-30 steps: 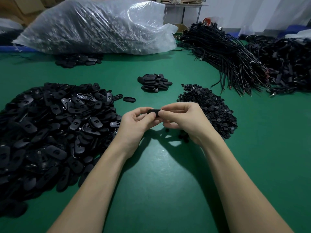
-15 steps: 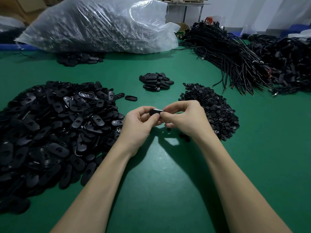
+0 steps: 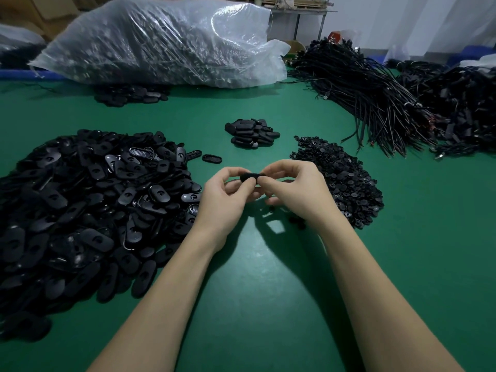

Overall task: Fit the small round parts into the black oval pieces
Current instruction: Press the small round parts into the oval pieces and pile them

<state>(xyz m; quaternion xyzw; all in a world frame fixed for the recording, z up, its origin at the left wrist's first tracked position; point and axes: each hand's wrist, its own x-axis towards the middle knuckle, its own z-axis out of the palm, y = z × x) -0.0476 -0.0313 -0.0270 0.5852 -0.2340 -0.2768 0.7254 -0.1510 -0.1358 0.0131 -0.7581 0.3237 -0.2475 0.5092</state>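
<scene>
Both hands meet above the middle of the green table. My left hand [image 3: 228,193] and my right hand [image 3: 294,189] pinch one black oval piece [image 3: 251,176] between their fingertips, seen edge-on. Whether a small round part sits in it is hidden by the fingers. A big heap of black oval pieces [image 3: 86,210] lies to the left. A heap of small round parts [image 3: 338,173] lies right of my right hand. A small pile of black oval pieces [image 3: 251,132] sits just beyond the hands.
A single oval ring [image 3: 212,158] lies beside the big heap. A large clear plastic bag [image 3: 161,41] full of parts lies at the back. Bundles of black cables [image 3: 375,95] cover the back right. A few loose round parts [image 3: 295,220] sit under my right wrist.
The hands stay together on the oval piece. The fingers have shifted slightly on it, and the view has tilted a little.
</scene>
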